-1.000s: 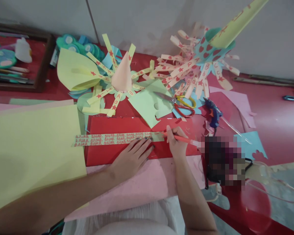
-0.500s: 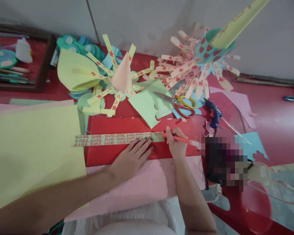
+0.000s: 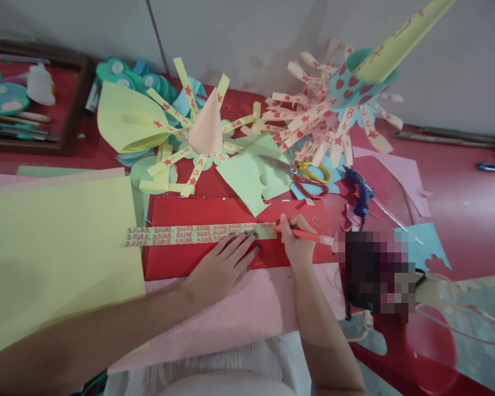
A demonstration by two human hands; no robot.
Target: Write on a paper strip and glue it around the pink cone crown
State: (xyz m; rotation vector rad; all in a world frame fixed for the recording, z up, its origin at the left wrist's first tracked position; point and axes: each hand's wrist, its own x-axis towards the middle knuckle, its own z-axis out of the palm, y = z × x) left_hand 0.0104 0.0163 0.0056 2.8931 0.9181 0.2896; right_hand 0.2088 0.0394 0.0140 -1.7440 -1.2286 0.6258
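Note:
A long pale green paper strip (image 3: pixel 169 236) lies across a red board (image 3: pixel 169 264), covered with rows of red handwriting. My left hand (image 3: pixel 226 261) rests flat on the strip and board, fingers stretched out and slightly apart. In my right hand (image 3: pixel 297 242) is a red pen (image 3: pixel 307 235), pinched between the fingers, its tip at the strip's right end. Pink paper (image 3: pixel 231 313) lies beneath the board at the front edge. Just behind the board sits a pale green paper sheet (image 3: pixel 247 176) with cut-outs, and on it are open scissors (image 3: pixel 309 179).
Yellow paper sheets (image 3: pixel 58 258) cover the left side. A paper flower with a pink cone (image 3: pixel 206 129) and a spotted blue paper cylinder (image 3: pixel 350 85) stand at the back. A glue gun (image 3: pixel 358 190) lies at right. A brown tray (image 3: pixel 72 121) holds craft supplies.

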